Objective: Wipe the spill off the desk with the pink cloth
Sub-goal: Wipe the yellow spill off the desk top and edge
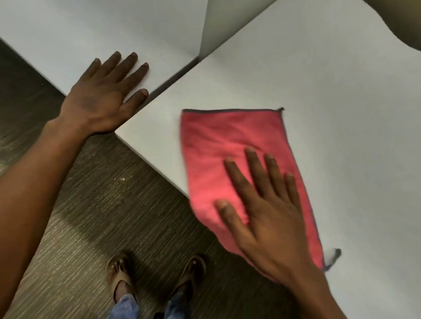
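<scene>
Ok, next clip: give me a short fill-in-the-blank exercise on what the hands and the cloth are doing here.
1. The right hand lies flat, palm down, on the pink ____.
2. The left hand rests flat on the neighbouring desk, holding ____.
3. The near end of the pink cloth hangs over the desk's ____.
4. The pink cloth lies on the white desk to the ____ of the gap between the two desks.

Missing words: cloth; nothing; edge; right

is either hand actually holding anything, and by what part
Nothing is gripped. The right hand lies flat, fingers spread, pressing on the pink cloth near its lower end. The left hand rests flat on the neighbouring desk.
</scene>
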